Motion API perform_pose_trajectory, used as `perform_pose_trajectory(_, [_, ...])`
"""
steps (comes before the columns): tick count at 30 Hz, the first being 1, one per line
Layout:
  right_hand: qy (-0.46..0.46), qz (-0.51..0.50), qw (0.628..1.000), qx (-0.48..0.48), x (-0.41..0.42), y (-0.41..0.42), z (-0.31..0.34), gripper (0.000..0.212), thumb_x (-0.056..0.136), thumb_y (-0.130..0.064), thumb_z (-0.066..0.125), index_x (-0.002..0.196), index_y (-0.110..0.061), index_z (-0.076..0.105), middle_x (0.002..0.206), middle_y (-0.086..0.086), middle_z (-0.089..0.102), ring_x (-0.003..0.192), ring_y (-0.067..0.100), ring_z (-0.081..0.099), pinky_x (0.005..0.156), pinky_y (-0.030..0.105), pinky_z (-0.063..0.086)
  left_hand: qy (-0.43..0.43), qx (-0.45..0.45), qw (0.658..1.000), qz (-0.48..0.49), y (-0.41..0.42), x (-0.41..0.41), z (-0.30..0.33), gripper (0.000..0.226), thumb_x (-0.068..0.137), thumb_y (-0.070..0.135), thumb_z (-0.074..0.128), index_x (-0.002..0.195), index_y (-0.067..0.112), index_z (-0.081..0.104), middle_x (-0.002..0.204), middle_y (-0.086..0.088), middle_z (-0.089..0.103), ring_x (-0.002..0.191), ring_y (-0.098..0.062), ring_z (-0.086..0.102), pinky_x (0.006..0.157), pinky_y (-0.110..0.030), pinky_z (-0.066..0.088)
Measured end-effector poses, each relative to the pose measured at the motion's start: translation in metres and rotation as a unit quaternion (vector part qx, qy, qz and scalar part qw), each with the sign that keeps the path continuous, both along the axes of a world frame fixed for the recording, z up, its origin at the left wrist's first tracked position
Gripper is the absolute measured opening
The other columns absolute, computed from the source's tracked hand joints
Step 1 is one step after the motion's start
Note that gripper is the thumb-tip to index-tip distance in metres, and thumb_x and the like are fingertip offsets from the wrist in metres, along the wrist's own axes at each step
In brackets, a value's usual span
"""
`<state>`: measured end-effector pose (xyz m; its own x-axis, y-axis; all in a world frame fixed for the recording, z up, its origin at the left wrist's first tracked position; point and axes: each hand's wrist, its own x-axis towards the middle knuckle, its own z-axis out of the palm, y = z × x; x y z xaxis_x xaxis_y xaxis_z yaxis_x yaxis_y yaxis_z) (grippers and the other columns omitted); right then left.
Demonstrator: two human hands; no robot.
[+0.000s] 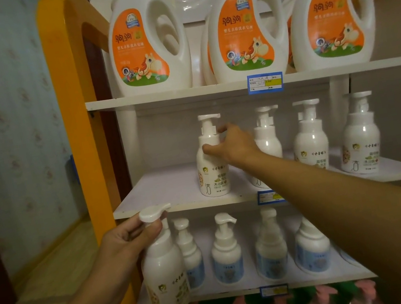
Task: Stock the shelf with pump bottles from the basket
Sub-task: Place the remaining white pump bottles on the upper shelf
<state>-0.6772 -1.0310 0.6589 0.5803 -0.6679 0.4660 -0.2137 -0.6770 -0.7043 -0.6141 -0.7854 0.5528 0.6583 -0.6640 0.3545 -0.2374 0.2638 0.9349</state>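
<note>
The right hand (230,146) grips a white plastic pump bottle (211,166) standing on the middle white shelf board (169,192), beside three alike. The left hand (129,242) grasps another white pump bottle (165,273) by its neck, before blue-labelled bottles (227,257); handled white detergent jugs (148,43) stand above, seemingly pink-topped bottles (325,301) below.

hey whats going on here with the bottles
A person is stocking a shelf unit. The right hand grips the shoulder of a pump bottle standing on the middle shelf, left of three matching ones. The left hand holds another pump bottle by its neck, in front of the shelf below. No basket is in view.
</note>
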Motion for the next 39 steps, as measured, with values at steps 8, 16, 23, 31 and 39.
perform_pose_trajectory(8, [0.01,-0.027,0.999,-0.041,0.003,-0.006,-0.002,0.059,0.073,-0.048,0.073,0.116,-0.011,0.057,0.111,0.009,0.064,0.097,0.025,0.063,0.084,0.044,0.055,-0.004,0.006,1.0,0.002,0.004,0.004,-0.002,0.093,0.035,0.066,0.081,0.116,0.021,0.067,0.109,0.007,0.073,0.098,-0.011,0.069,0.068,-0.019,0.057])
perform_pose_trajectory(16, [-0.017,-0.005,1.0,-0.011,-0.009,-0.001,-0.007,0.088,0.071,-0.065,0.064,0.138,-0.016,0.037,0.122,0.01,0.058,0.112,0.027,0.057,0.093,0.047,0.05,-0.018,0.019,0.999,0.021,0.003,-0.001,0.0,0.039,0.077,0.024,0.062,0.115,0.019,0.066,0.105,0.013,0.073,0.092,-0.005,0.07,0.062,-0.014,0.055])
perform_pose_trajectory(23, [-0.097,0.11,0.989,0.012,-0.045,0.026,-0.006,0.019,0.088,-0.033,0.061,0.104,-0.025,0.057,0.094,-0.001,0.06,0.085,0.015,0.061,0.078,0.032,0.054,-0.061,0.047,0.996,0.036,-0.004,-0.008,0.024,0.023,0.08,0.028,0.065,0.102,0.029,0.072,0.099,0.013,0.075,0.091,-0.008,0.071,0.076,-0.024,0.057])
perform_pose_trajectory(31, [0.064,0.332,0.939,0.066,-0.051,0.072,-0.037,0.05,0.08,-0.026,0.072,0.127,-0.027,0.053,0.114,-0.005,0.064,0.099,0.014,0.066,0.087,0.033,0.056,-0.106,0.027,0.992,0.058,-0.024,-0.01,0.079,0.028,0.082,0.036,0.064,0.11,0.031,0.068,0.102,0.012,0.073,0.091,0.0,0.068,0.075,-0.019,0.054])
perform_pose_trajectory(39, [0.003,0.298,0.954,0.023,-0.035,0.086,-0.041,0.061,0.061,-0.043,0.083,0.116,-0.029,0.061,0.109,-0.009,0.069,0.099,0.008,0.066,0.089,0.04,0.055,-0.13,0.023,0.991,0.004,-0.016,-0.006,0.096,0.046,0.076,0.037,0.065,0.122,0.033,0.06,0.11,0.013,0.07,0.098,-0.002,0.067,0.074,-0.017,0.055])
